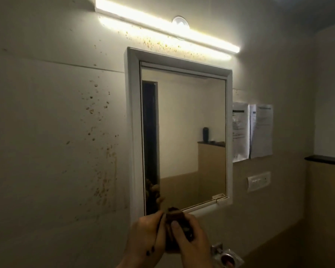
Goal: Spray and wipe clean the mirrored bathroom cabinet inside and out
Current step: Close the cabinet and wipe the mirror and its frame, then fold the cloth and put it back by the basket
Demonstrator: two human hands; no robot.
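The mirrored cabinet (179, 132) hangs on the wall in a white frame, and its mirror door looks closed. Below its lower left corner my left hand (145, 236) and my right hand (191, 238) both grip a dark brown cloth (175, 219) bunched between them. The cloth sits just in front of the frame's bottom rail. The hands and cloth are reflected in the mirror's lower left corner. No spray bottle is in view.
A lit tube light (162, 24) runs above the cabinet. Brown spatter marks dot the wall (101, 151) to the left and above. Two paper notices (251, 130) and a white switch plate (258, 180) are to the right. A metal fixture (226, 256) sits below my right hand.
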